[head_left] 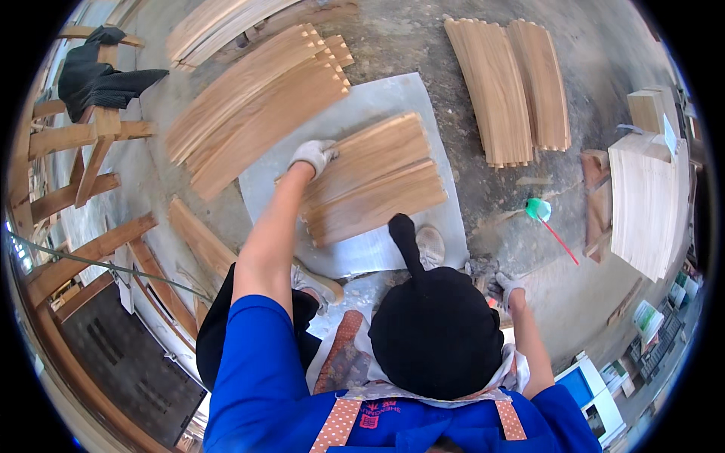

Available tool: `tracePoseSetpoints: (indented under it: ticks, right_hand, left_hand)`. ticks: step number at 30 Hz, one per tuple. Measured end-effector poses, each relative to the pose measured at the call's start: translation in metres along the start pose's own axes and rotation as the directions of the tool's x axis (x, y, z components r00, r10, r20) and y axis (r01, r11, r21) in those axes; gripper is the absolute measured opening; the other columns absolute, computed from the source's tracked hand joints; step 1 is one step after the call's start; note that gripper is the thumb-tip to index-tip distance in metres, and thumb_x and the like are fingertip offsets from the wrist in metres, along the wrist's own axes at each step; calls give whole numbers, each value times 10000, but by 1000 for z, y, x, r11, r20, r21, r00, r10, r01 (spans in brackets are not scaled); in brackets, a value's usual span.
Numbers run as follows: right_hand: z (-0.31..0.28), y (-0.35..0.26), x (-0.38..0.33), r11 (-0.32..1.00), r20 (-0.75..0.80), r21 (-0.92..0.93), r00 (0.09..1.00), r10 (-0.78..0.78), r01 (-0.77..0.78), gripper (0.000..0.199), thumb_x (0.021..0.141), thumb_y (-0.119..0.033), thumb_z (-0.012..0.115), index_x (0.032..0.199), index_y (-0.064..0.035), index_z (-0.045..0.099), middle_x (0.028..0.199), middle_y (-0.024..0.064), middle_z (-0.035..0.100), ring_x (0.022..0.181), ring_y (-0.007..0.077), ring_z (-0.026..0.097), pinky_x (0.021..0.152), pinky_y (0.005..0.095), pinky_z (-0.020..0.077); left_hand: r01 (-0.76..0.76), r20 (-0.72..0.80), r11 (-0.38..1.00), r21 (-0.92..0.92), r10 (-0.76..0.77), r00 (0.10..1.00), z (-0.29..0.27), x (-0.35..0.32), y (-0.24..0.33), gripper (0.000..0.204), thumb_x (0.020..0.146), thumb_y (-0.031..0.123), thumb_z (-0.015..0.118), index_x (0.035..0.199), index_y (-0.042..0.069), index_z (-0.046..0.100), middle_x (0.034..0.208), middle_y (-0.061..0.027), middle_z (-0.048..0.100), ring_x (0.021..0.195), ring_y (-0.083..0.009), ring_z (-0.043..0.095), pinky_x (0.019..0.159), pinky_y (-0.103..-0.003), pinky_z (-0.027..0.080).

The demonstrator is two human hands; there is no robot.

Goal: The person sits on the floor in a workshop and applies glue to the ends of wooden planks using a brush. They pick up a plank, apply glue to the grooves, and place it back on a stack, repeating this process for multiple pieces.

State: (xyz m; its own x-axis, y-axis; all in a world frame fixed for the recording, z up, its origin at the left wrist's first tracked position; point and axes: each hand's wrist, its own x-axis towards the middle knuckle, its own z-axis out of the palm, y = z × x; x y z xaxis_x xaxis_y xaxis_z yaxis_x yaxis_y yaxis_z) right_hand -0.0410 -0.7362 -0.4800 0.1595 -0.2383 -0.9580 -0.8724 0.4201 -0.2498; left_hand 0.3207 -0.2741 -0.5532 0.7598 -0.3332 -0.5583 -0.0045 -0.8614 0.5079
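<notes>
My left hand (313,157), in a pale work glove, is at the upper left corner of a stack of wooden boards (377,174), its fingers curled over the end. The boards lie side by side in two rows on a grey sheet (264,181) on the floor, their short ends notched. On the right, low beside my right shoe (430,248), is my right hand (507,288), also gloved, its fingers bent. A small orange-red spot shows just below it; what the hand holds, if anything, is too small to make out.
More board stacks lie at upper left (257,98) and upper right (498,90). A green cup with a red stick (538,209) stands on the right floor, near a pale panel stack (649,204). Wooden frames (91,140) line the left. A rounded black shape (434,332) hides the lower middle.
</notes>
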Motion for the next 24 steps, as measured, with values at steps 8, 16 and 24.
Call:
tracePoseSetpoints:
  ticks: [8, 16, 24]
  right_hand:
    - [16, 10, -7, 977, -4, -213, 1000, -15, 14, 244, 837, -155, 527, 1042, -27, 497, 758, 58, 553, 641, 174, 577, 568, 308, 506]
    - [88, -56, -36, 868, 102, -452, 978, -181, 208, 236, 831, -149, 531, 1024, -16, 541, 826, 68, 592, 651, 135, 584, 543, 258, 500]
    - [92, -46, -27, 741, 136, -632, 974, -183, 228, 215, 810, -148, 546, 981, -25, 589, 851, 35, 609, 746, 111, 547, 667, 254, 445]
  left_hand:
    - [354, -511, 911, 213, -204, 835, -60, 5, 29, 524, 723, 356, 607, 1197, 183, 464, 1228, -108, 435, 1178, -324, 349, 916, -400, 361]
    - [432, -832, 901, -49, -276, 481, -115, 0, -54, 959, 563, 402, 734, 1307, 44, 247, 1343, -247, 216, 1238, -372, 237, 1005, -403, 257]
    - [283, -823, 904, -321, -414, 388, -299, 42, -118, 987, 511, 297, 796, 1288, 2, 262, 1306, -193, 318, 1204, -290, 320, 996, -320, 291]
